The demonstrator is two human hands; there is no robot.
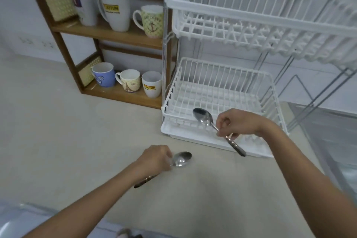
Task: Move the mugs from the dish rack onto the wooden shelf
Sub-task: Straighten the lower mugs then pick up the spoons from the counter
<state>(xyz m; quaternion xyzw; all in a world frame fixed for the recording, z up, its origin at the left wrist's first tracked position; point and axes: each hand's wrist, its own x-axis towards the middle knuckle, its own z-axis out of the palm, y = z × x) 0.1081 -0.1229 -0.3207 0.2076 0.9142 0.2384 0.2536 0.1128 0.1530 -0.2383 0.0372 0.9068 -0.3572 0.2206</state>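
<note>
Several mugs stand on the wooden shelf (116,34). Its top board carries two tall white mugs (116,12) and an anchor-print mug (152,21). On the bottom board are a blue mug (103,75), an Eiffel-print mug (129,80) and a white Jotun mug (151,84). The white two-tier dish rack (222,87) holds no mugs. My left hand (156,157) grips a metal spoon (181,158) low over the counter. My right hand (235,122) holds a second spoon (203,117) over the rack's lower front edge.
A beige counter (77,131) spreads in front of the shelf and rack. A steel sink (328,141) lies to the right of the rack. Wall sockets (36,41) sit at the far left. A pale rounded object (17,222) shows at the bottom left corner.
</note>
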